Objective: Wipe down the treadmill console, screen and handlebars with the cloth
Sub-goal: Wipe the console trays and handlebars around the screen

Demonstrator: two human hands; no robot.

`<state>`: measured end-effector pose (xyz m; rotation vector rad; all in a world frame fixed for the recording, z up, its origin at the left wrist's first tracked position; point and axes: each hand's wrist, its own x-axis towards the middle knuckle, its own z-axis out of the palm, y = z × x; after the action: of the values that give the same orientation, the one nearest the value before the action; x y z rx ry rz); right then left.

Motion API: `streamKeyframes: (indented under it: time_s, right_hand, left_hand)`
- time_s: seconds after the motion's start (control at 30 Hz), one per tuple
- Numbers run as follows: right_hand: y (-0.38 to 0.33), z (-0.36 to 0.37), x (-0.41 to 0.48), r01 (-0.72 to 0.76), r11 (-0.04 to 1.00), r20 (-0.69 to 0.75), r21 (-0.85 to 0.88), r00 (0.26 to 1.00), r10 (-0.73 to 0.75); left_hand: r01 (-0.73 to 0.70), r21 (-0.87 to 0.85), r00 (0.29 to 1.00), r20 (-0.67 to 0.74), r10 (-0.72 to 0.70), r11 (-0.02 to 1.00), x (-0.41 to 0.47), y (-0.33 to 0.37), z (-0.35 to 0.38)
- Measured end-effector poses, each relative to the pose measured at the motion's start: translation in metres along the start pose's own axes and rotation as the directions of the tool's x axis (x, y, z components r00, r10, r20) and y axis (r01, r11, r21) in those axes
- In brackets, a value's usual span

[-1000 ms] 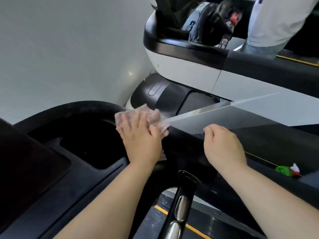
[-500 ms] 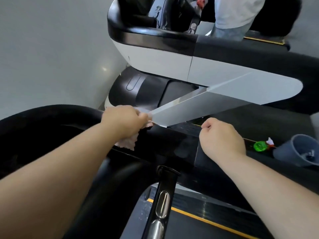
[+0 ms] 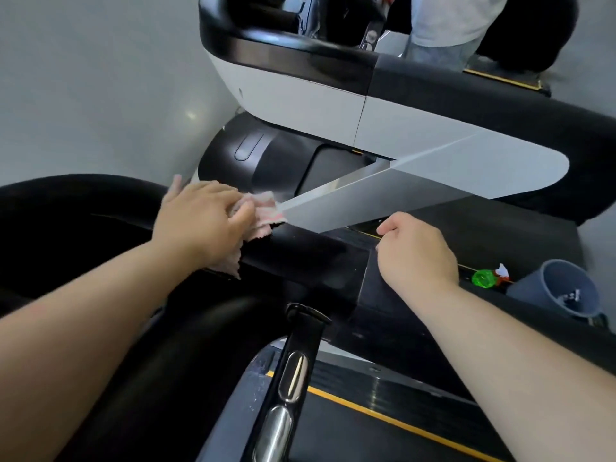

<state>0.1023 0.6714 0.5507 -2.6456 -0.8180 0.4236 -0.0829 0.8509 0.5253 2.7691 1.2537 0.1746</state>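
Nearest, the upright handlebar (image 3: pixel 293 375) with its metal contact plates is seen untouched below the console (image 3: pixel 310 261). Over the console's right edge the right hand (image 3: pixel 416 255) is held loosely curled and empty; whether the surface is touched cannot be told. At the console's far edge the pink cloth (image 3: pixel 265 211) is bunched under the bent fingers of the left hand (image 3: pixel 203 221) and pressed to the black rim, with a ragged end left hanging over the rim's near side.

A second ago the cloth was spread under a flat palm on the inner slope of this rim. Since then it has been gathered up and carried over the crest, towards the right. The far rim is thus judged to be the part in hand. The handlebar is probably left to do, and the screen is not in view.

Beyond the right edge a green bottle (image 3: pixel 485 278) is seen just beside a grey bucket (image 3: pixel 563 288), and a neighbouring treadmill (image 3: pixel 300 91) further off.
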Motion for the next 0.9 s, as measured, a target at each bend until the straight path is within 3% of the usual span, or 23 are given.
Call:
streamKeyframes:
  time_s: [0.13, 0.2, 0.3, 0.4, 0.47, 0.6, 0.73, 0.9]
  right_hand:
    - [0.000, 0.000, 0.000, 0.014, 1.000, 0.004, -0.017, 1.000, -0.014]
    - [0.001, 0.002, 0.000, 0.030, 0.999, -0.002, -0.030, 1.000, -0.030]
    - [0.002, 0.004, -0.001, 0.068, 0.997, -0.008, -0.045, 0.998, -0.068]
    - [0.004, 0.006, 0.000, 0.099, 0.994, 0.008, -0.049, 0.995, -0.098]
    - [0.004, 0.007, 0.002, 0.116, 0.992, 0.024, -0.045, 0.993, -0.115]
    - [0.006, 0.008, 0.004, 0.149, 0.989, 0.063, 0.002, 0.987, -0.148]
    - [0.011, 0.008, 0.003, 0.211, 0.971, 0.066, 0.113, 0.973, -0.220]
    - [0.027, -0.003, 0.000, 0.307, 0.894, 0.115, 0.327, 0.926, -0.360]
  left_hand:
    - [0.288, 0.037, 0.956, -0.065, -0.286, 0.957, -0.005, 0.014, 0.010]
    - [0.407, -0.076, 0.900, -0.140, -0.414, 0.910, -0.017, 0.035, 0.015]
    - [0.469, -0.341, 0.807, -0.210, -0.552, 0.815, -0.031, 0.062, 0.025]
    - [0.477, -0.610, 0.660, -0.227, -0.716, 0.632, -0.040, 0.084, 0.031]
    - [0.464, -0.742, 0.576, -0.162, -0.801, 0.483, -0.042, 0.101, 0.032]
    - [0.429, -0.872, 0.485, 0.000, -0.875, 0.237, -0.047, 0.140, 0.033]
    - [0.412, -0.892, 0.491, 0.046, -0.870, 0.186, -0.059, 0.181, 0.043]
    - [0.460, -0.831, 0.636, 0.061, -0.770, 0.314, -0.095, 0.210, 0.035]
